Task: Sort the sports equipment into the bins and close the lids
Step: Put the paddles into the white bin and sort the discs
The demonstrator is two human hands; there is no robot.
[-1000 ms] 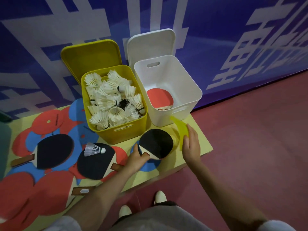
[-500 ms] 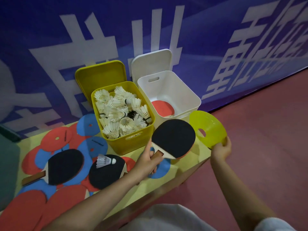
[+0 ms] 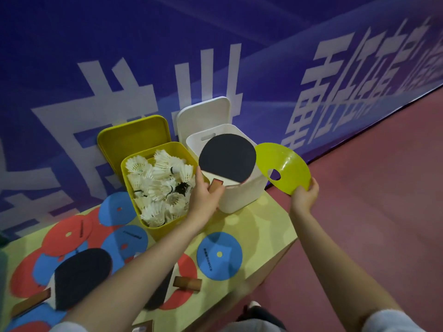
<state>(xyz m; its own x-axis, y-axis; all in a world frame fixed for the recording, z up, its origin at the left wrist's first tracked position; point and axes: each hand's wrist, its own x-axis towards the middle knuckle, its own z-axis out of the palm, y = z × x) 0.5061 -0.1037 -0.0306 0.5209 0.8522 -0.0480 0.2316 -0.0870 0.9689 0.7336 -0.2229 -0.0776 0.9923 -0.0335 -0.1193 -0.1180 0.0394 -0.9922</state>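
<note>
My left hand [image 3: 203,196] grips the handle of a black table-tennis paddle [image 3: 227,160], which is held over the open white bin [image 3: 242,195]. My right hand [image 3: 304,196] pinches the rim of a yellow-green disc cone [image 3: 282,167], held in the air just right of the white bin. The yellow bin [image 3: 165,226] next to it is filled with white shuttlecocks [image 3: 160,185]. Both lids, yellow [image 3: 134,140] and white [image 3: 203,116], stand open against the wall. Another black paddle [image 3: 81,276] lies on the table at the left.
Red [image 3: 72,233] and blue [image 3: 219,255] flat discs lie spread over the yellow table [image 3: 263,226]. A second paddle's handle [image 3: 187,283] shows under my left arm. A blue banner wall stands behind the bins. Red floor lies to the right.
My left hand has lifted the paddle from the table up over the white bin. My right hand raised the yellow-green cone beside the bin.
</note>
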